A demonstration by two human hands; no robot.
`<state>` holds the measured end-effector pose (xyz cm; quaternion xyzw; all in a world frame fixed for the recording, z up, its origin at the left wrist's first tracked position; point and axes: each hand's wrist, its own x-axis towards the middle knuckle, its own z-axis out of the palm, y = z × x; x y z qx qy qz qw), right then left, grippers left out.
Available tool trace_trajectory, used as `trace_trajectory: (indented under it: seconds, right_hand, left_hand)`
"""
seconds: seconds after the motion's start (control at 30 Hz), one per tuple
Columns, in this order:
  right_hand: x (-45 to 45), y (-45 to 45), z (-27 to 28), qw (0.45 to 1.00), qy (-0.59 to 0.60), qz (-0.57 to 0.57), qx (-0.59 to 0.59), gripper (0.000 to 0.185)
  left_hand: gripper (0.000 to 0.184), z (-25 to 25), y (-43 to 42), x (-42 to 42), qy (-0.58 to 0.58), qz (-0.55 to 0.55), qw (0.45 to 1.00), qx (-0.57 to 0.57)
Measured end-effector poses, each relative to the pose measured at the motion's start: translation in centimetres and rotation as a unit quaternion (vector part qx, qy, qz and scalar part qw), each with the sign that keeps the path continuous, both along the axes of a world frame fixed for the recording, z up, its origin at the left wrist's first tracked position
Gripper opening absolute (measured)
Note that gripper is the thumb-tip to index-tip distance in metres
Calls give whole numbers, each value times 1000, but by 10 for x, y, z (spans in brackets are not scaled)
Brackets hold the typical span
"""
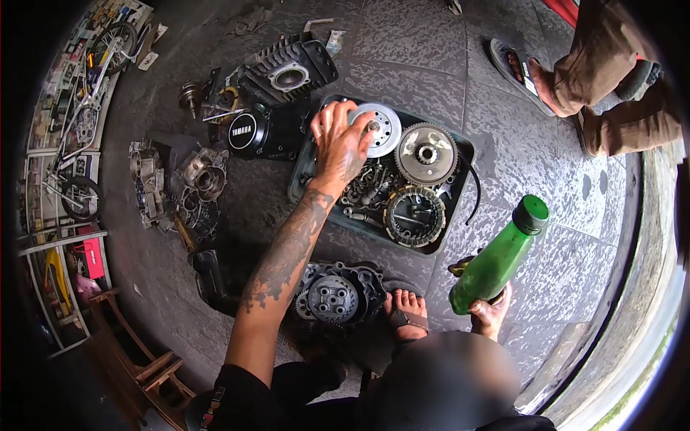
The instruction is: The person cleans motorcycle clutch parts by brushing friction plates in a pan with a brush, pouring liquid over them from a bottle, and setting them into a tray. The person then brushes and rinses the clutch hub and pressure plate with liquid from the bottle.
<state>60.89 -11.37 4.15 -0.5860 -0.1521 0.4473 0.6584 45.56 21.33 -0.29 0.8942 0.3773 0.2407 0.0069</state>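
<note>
My left hand [336, 140] reaches over the tray [300, 183] with its fingers bent and apart. Its thumb overlaps the left part of a silver perforated clutch plate [384, 131]; whether it presses on it I cannot tell. To the right of that plate lies a toothed clutch basket [424, 156], and below it a ring-shaped clutch hub with friction plates [415, 215]. Small metal parts [370, 187] fill the tray's middle. My right hand [490, 312] is wrapped round the lower part of a green bottle [496, 262], tilted, with a dark green cap.
An engine case with gears [334, 298] sits near my sandalled foot [408, 312]. Beyond the tray lie a finned cylinder [287, 75], a YAMAHA cover [248, 131] and split casings [194, 179]. Another person's legs [600, 65] stand at the right. Shelves [65, 237] line the left.
</note>
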Motion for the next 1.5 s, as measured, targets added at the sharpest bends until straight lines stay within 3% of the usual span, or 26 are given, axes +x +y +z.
trace_trajectory:
  seconds: [0.03,0.1,0.13,0.2,0.23,0.27,0.3,0.33,0.4,0.6,0.97,1.1,1.27,1.4,1.5]
  right_hand:
    - [0,0,1,1000,-2,-1,2,88]
    - [1,5,8,1000,3,-3,14,88]
    - [0,7,11,1000,10,-3,24,88]
    - [0,5,6,999,23,-6,23,88]
    - [0,5,4,999,30,-4,23,88]
    - [1,4,2,999,36,-2,22,88]
    - [1,3,0,999,36,-5,15,88]
    - [0,3,0,999,37,-4,12,88]
    - [0,3,2,999,31,-2,5,89]
    - [0,1,1,999,33,8,6,89]
    - [-1,4,7,999,35,8,14,88]
    - [-1,1,-2,999,44,23,4,89]
    - [-2,4,1,998,47,29,4,90]
    - [-1,0,-5,1000,11,16,1,89]
    - [-4,4,-11,999,-12,35,4,88]
  left_hand:
    - [28,1,-2,0,0,-3,1000,1]
    - [31,4,-6,-6,-91,104,988,-71]
    - [28,-3,-5,-13,-96,147,984,-25]
    - [30,-18,-2,-33,-140,206,938,-240]
    - [31,-32,-4,-37,-191,195,916,-295]
    - [33,-45,-5,-43,-241,184,887,-348]
    - [34,-28,-6,-41,-195,204,826,-487]
    - [30,2,-18,-30,-256,237,737,-580]
    - [27,-5,-17,-31,-286,247,667,-642]
    - [21,-16,-13,-35,-345,252,615,-662]
    - [21,-19,-3,-31,-393,237,705,-541]
    - [24,-17,-5,-36,-341,253,728,-538]
    - [23,-20,-10,-42,-363,260,705,-550]
    - [26,-19,-8,-68,-382,240,728,-516]
    - [23,-12,-4,-119,-182,137,871,-436]
